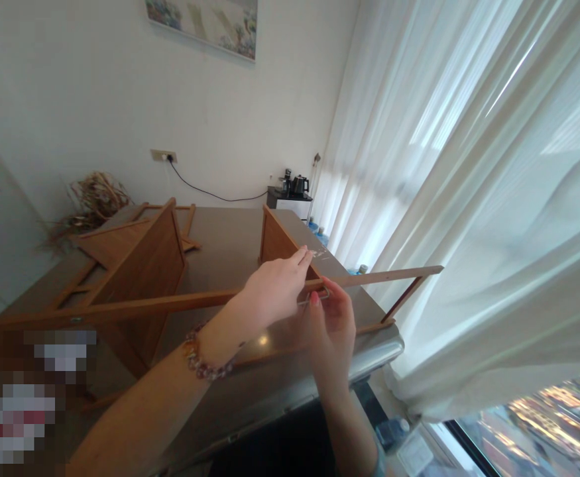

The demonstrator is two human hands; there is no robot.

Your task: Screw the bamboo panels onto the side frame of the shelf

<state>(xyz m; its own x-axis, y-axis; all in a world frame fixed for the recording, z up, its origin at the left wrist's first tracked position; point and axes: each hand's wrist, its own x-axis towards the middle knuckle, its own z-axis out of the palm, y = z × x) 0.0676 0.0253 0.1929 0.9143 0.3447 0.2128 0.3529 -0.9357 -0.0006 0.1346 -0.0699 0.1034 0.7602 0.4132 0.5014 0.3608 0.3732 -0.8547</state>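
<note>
Long wooden rail [145, 307] enters at 8 o'clock and runs across to between 3 and 4, passing the near ends of two boards; I take it to be laid this way so the joints face the hands. Dried plant [101, 199], toward 10, by the edge of the worktop [220, 242]. Left board [155, 265], 9 o'clock, tilted, touched by neither hand. Left hand [270, 288], just below centre toward 7: fingers together, draped over the rail where it meets the right board [280, 244]; thumb hidden, so I cannot tell whether they clamp. I judge this a brace against the joint shifting. The right board reaches away toward 12. Right hand [337, 318], 5 o'clock: thumb and fingers pinched on a thin bent metal tool [323, 295], probably a hex key, held low at the joint, likely for turning room. Tip seated or not: cannot tell. Crossbar [403, 299], 4 o'clock, meets the rail near its far right end. White curtain [419, 132] at 2.
</note>
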